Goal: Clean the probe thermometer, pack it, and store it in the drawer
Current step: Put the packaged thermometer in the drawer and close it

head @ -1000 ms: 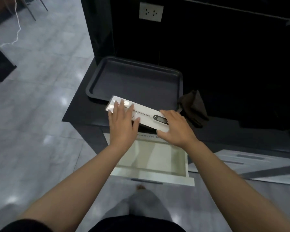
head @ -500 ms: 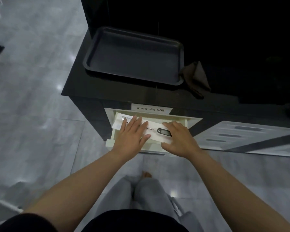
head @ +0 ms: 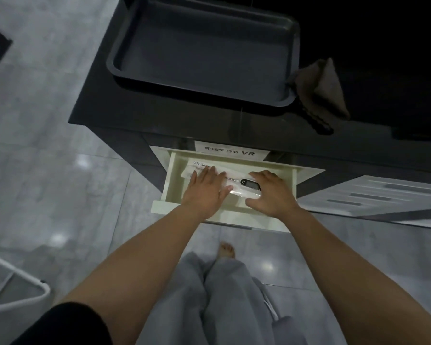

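Note:
The probe thermometer [head: 250, 182], with its black display end and thin metal probe, lies sealed in a white pack [head: 241, 191] inside the open cream drawer [head: 174, 180] under the black counter. My left hand [head: 205, 189] lies flat over the left half of the pack, with the thumb at its near edge. My right hand [head: 271, 192] cups the right end, fingers above it and thumb below. The pack sits low in the drawer, and my hands hide most of it.
A dark baking tray [head: 115, 68] sits on the black counter [head: 135, 115], with a brown cloth [head: 319, 90] to its right. A white label [head: 230, 153] is stuck above the drawer. White drawer fronts [head: 383, 195] stand to the right. A white frame [head: 15, 295] stands at lower left. My legs are below the drawer.
Both hands carried the pack from the counter edge down into the open drawer. The view tilted down and moved closer.

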Tool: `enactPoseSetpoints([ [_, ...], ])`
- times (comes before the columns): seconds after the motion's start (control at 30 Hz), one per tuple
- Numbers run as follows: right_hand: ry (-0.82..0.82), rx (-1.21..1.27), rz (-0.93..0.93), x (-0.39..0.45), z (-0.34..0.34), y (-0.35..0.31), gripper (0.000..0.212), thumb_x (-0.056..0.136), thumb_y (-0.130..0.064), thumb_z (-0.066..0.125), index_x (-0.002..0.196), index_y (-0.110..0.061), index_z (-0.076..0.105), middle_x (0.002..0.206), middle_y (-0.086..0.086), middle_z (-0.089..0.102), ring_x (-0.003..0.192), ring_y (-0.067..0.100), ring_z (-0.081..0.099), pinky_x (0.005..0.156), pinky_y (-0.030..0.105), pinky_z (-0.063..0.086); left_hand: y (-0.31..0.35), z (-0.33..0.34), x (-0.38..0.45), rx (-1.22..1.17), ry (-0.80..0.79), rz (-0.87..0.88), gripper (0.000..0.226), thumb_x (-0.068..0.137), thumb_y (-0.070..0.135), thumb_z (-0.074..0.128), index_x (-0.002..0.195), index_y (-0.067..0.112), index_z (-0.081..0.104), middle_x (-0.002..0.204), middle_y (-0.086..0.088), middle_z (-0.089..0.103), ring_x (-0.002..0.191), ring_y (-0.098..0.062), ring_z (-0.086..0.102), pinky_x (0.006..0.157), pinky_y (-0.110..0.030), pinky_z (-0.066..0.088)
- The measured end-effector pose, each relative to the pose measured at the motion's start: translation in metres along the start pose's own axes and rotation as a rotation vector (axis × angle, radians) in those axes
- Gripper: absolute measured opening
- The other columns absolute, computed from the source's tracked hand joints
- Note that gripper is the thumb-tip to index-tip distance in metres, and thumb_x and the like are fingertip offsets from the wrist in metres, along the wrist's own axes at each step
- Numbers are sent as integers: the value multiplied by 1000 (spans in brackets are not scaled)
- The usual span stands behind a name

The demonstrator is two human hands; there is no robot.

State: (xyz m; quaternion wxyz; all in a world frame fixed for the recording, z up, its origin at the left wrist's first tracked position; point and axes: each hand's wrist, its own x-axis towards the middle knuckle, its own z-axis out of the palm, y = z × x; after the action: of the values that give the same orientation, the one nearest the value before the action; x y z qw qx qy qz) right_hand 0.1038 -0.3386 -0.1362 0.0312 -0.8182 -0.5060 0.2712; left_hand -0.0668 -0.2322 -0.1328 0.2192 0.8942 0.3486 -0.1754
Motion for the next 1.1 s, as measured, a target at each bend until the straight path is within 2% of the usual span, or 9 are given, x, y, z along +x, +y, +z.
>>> enactPoseSetpoints([
  [0.23,-105,18,0,49,42,19,85,73,-47,70,147,-25,36,150,-1,40,134,23,41,111,35,34,-15,28,52,8,-175,-128,63,101,54,11,156,25,15,165,-6,-1,151,-23,-8,121,-47,-6],
  [0.37,-169,-28,-68,64,62,30,89,77,-40,70,153,-24,25,163,-3,20,149,16,19,120,33,20,-24,46,65,26,-274,-195,64,100,57,11,157,27,13,164,-6,-6,151,-23,-10,120,-48,-6],
  [0.47,-207,-76,-106,70,75,31,91,82,-37,67,155,-21,16,165,-4,5,151,12,4,122,32,10,-27,53,68,19,-303,-206,65,100,58,13,157,27,12,164,-7,-7,150,-24,-10,120,-48,-5],
  [0.67,-245,-183,-102,77,90,34,89,89,-40,65,156,-18,11,165,-5,-10,152,13,-5,122,36,8,-28,65,75,3,-395,-256,69,99,61,18,157,29,2,163,-5,-14,150,-25,-11,119,-50,-3],
  [0.83,-278,-231,-15,76,93,35,94,93,-53,52,156,-20,-10,162,-5,-21,150,15,-15,123,41,0,-28,65,75,13,-406,-273,71,98,62,20,157,29,-2,162,-5,-18,150,-25,-13,120,-50,-4],
  [1.1,-289,-175,83,66,86,25,83,97,-63,30,157,-20,-8,164,-3,-17,151,14,-13,123,38,1,-25,59,69,-15,-343,-277,70,98,63,18,157,30,-1,163,-5,-16,150,-25,-10,120,-51,-3],
])
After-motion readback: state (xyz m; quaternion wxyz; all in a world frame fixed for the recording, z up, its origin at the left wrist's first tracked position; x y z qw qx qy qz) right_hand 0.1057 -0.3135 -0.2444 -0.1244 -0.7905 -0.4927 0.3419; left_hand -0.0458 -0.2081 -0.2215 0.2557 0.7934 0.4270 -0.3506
